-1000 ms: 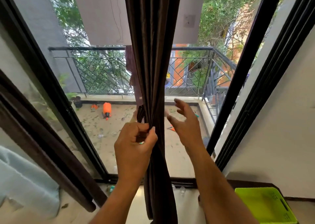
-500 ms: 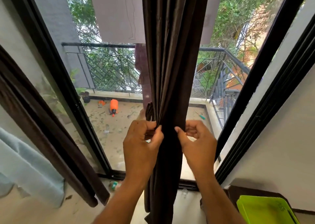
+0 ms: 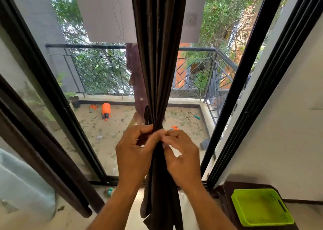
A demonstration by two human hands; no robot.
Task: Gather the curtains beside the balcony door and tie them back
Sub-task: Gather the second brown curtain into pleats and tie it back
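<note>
A dark brown curtain (image 3: 157, 55) hangs straight down in front of the glass balcony door (image 3: 244, 83), gathered into a narrow bundle at waist height. My left hand (image 3: 134, 151) grips the bundle from the left, fingers curled round the folds. My right hand (image 3: 181, 152) meets it from the right and pinches at the front of the bundle, fingertips against my left thumb. A small dark loop of fabric (image 3: 146, 114) sticks up just behind the gather. Whether a tie band sits between my fingers is hidden.
A lime green plastic basket (image 3: 262, 210) sits on a dark low stand at the lower right. The black sliding door frame (image 3: 57, 107) runs diagonally on the left. Outside, an orange sprayer bottle (image 3: 106, 110) lies on the balcony floor before the metal railing (image 3: 97, 69).
My right hand came from open air beside the curtain onto the bundle and now pinches it against my left hand. The view has shifted slightly left and closer.
</note>
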